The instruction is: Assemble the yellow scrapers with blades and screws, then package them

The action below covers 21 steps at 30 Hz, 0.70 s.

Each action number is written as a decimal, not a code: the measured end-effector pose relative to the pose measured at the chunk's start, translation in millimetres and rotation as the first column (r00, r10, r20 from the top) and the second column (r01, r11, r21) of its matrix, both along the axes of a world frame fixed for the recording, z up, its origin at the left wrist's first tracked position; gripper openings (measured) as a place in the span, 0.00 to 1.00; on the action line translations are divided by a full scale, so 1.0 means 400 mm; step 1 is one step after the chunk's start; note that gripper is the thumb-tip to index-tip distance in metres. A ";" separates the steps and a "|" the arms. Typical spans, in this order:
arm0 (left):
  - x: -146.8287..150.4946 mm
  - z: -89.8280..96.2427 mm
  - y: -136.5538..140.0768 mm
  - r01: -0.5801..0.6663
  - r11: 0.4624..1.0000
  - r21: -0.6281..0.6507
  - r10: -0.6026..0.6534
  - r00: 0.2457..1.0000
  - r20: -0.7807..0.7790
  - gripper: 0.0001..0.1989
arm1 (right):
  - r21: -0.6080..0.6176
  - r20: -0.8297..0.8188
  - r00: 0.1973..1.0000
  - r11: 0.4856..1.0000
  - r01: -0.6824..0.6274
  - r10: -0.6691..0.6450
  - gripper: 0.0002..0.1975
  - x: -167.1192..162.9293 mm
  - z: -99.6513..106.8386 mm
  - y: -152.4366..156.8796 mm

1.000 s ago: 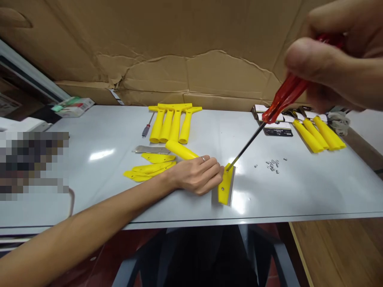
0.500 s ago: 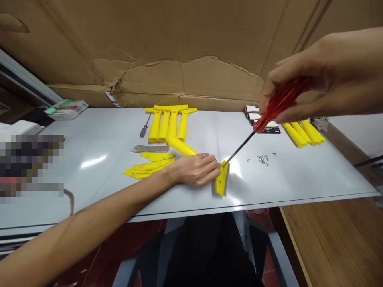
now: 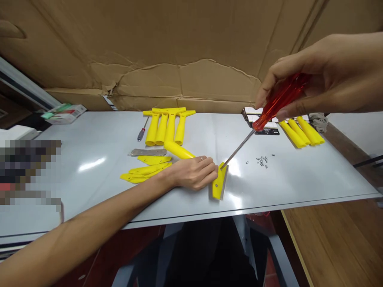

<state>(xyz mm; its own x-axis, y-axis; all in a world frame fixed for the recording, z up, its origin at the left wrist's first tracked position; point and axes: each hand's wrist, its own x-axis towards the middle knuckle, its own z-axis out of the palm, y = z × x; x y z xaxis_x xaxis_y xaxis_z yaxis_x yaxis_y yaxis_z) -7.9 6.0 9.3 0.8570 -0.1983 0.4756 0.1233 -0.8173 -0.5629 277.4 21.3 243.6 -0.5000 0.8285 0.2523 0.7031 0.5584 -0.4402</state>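
Observation:
My left hand (image 3: 197, 173) is wrapped round the handle of a yellow scraper (image 3: 220, 183) and presses it to the table. A metal blade lies along the scraper head's right edge, and a screw shows on the head. My right hand (image 3: 305, 79) grips the red see-through handle of a screwdriver (image 3: 277, 101) from above. Its shaft slants down to the left, with the tip at the upper screw spot of the head. Loose screws (image 3: 262, 161) lie in a small heap to the right. Left of my left hand are several yellow plates (image 3: 146, 171).
Several yellow scraper handles (image 3: 166, 127) lie together at the back, beside a small screwdriver (image 3: 141, 134). Wrapped blades (image 3: 149, 152) rest in front of them. More yellow handles (image 3: 302, 131) and small black-and-white boxes (image 3: 266, 128) sit back right. A cardboard sheet (image 3: 179, 52) stands behind the table.
The fingers of my right hand have shifted on the screwdriver handle, opening a little. The screwdriver tip stays at the scraper head. My left hand keeps its hold; the view has tilted slightly.

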 end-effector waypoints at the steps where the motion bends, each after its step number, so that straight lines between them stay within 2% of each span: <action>1: 0.001 0.002 -0.001 0.006 1.000 -0.002 -0.006 1.000 0.002 0.11 | -0.013 0.190 0.979 0.997 -0.072 0.073 0.23 0.001 -0.002 0.000; 2: 0.001 0.003 -0.002 0.012 1.000 -0.003 -0.012 1.000 0.005 0.11 | 0.001 0.336 0.932 0.990 -0.144 0.135 0.21 0.000 -0.005 0.000; 3: 0.002 0.003 -0.002 0.014 1.000 -0.003 -0.014 1.000 0.007 0.11 | 0.052 0.407 0.898 0.977 -0.205 0.167 0.16 -0.003 -0.009 -0.001; 4: 0.002 0.004 -0.002 0.014 1.000 0.000 -0.014 1.000 0.010 0.12 | 0.136 0.404 0.899 0.961 -0.241 0.169 0.09 -0.007 -0.012 -0.002; 5: 0.002 0.004 -0.002 0.010 1.000 0.006 -0.010 1.000 0.012 0.12 | 0.214 0.383 0.908 0.940 -0.265 0.168 0.09 -0.012 -0.015 -0.003; 7: 0.002 0.003 0.000 -0.001 1.000 0.020 0.000 1.000 0.014 0.11 | 0.289 0.386 0.908 0.914 -0.285 0.161 0.20 -0.023 -0.015 -0.004; 8: 0.001 0.003 0.001 -0.006 1.000 0.026 0.006 1.000 0.015 0.11 | 0.284 0.383 0.913 0.923 -0.260 0.139 0.21 -0.028 -0.013 -0.005; 10: 0.001 0.003 0.002 -0.019 0.999 0.033 0.018 1.000 0.024 0.11 | 0.153 0.318 0.938 0.969 -0.195 0.138 0.11 -0.036 -0.010 -0.008; 11: 0.001 0.003 0.003 -0.028 0.999 0.034 0.027 0.999 0.035 0.11 | 0.054 0.236 0.957 0.982 -0.183 0.166 0.05 -0.042 -0.013 -0.011; 12: 0.001 0.003 0.003 -0.035 0.999 0.036 0.033 0.998 0.048 0.11 | -0.014 0.123 0.974 0.981 -0.193 0.193 0.11 -0.049 -0.021 -0.015; 13: 0.002 0.003 0.003 -0.045 0.998 0.040 0.042 0.997 0.064 0.11 | -0.021 -0.014 0.976 0.976 -0.218 0.218 0.18 -0.060 -0.035 -0.020; 14: 0.002 0.003 0.003 -0.057 0.997 0.045 0.053 0.995 0.082 0.11 | 0.025 -0.146 0.961 0.972 -0.234 0.235 0.22 -0.073 -0.055 -0.024; 15: 0.003 0.002 0.003 -0.073 0.996 0.050 0.067 0.992 0.103 0.10 | 0.141 -0.267 0.938 0.972 -0.190 0.222 0.23 -0.090 -0.079 -0.027; 17: 0.003 -0.001 0.003 -0.104 0.993 0.061 0.094 0.985 0.143 0.10 | 0.347 -0.487 0.857 0.938 0.011 0.170 0.21 -0.125 -0.132 -0.027; 18: 0.002 -0.003 0.004 -0.119 0.991 0.063 0.108 0.981 0.159 0.10 | 0.397 -0.574 0.802 0.913 0.096 0.165 0.17 -0.141 -0.155 -0.023; 19: 0.001 -0.006 0.004 -0.129 0.990 0.062 0.116 0.978 0.176 0.10 | 0.391 -0.645 0.746 0.911 0.133 0.167 0.13 -0.154 -0.173 -0.017; 21: 0.000 -0.013 0.006 -0.138 0.990 0.035 0.128 0.970 0.208 0.09 | 0.298 -0.731 0.653 0.954 0.045 0.198 0.05 -0.166 -0.192 0.001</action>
<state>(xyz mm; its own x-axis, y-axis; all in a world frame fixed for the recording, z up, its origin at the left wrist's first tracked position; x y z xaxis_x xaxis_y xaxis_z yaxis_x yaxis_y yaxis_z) -8.1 8.4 4.3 0.7625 -0.1165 0.6364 0.3459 -0.7578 -0.5532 211.0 21.5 166.9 -0.0983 0.6340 0.7671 0.1510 0.7714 -0.6182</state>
